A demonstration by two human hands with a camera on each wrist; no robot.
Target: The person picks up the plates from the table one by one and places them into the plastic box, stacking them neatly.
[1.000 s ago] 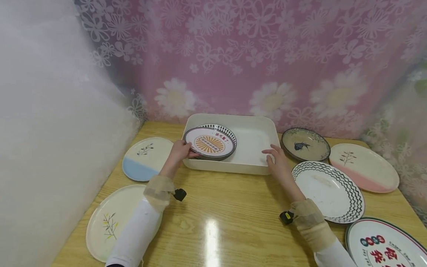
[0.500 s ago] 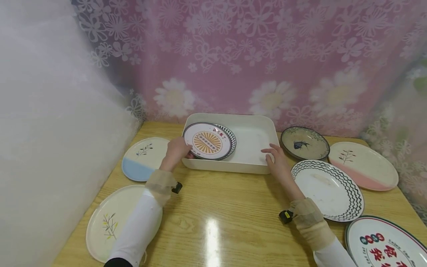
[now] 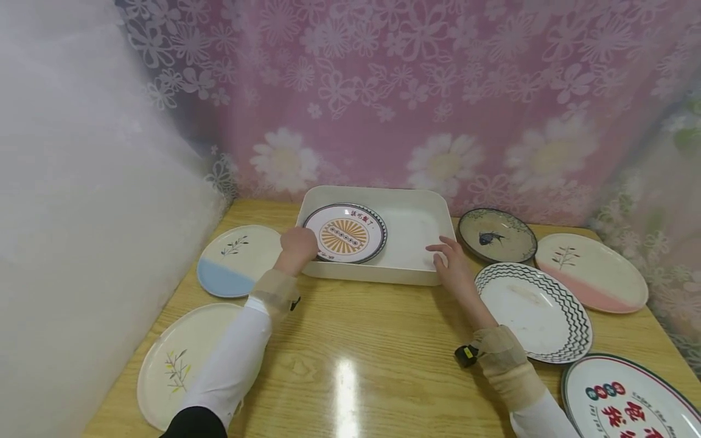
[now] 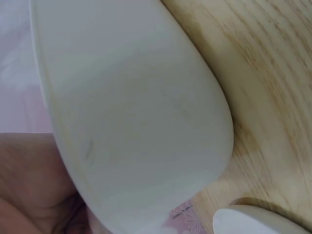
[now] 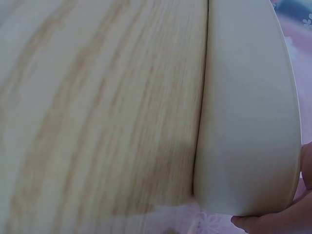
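Observation:
A white plate with an orange sunburst print [image 3: 344,236] lies in the left half of the cream tray [image 3: 378,275]. Below it, only the black-patterned rim of another dish [image 3: 381,222] shows. My left hand [image 3: 299,244] reaches over the tray's left front corner and grips the plate's left edge, its fingertips hidden. In the left wrist view, the tray wall [image 4: 141,107] covers part of that hand. At the right front corner, my right hand [image 3: 451,264] holds the tray rim, with some fingers inside the wall and others outside, as the right wrist view shows.
On the left lie a blue-and-cream plate [image 3: 232,261] and a cream plate with a yellow sprig [image 3: 175,365]. To the right are a fish-pattern dish [image 3: 498,237], a pink-and-cream plate [image 3: 591,274], a zigzag-rimmed plate [image 3: 526,310] and a red-lettered plate [image 3: 624,395]. A flowered curtain [image 3: 372,140] hangs behind.
The sunburst plate has come down from a tilt to lie almost flat over the patterned dish. My left hand has moved slightly right and turned over the rim; my right hand stays at the tray.

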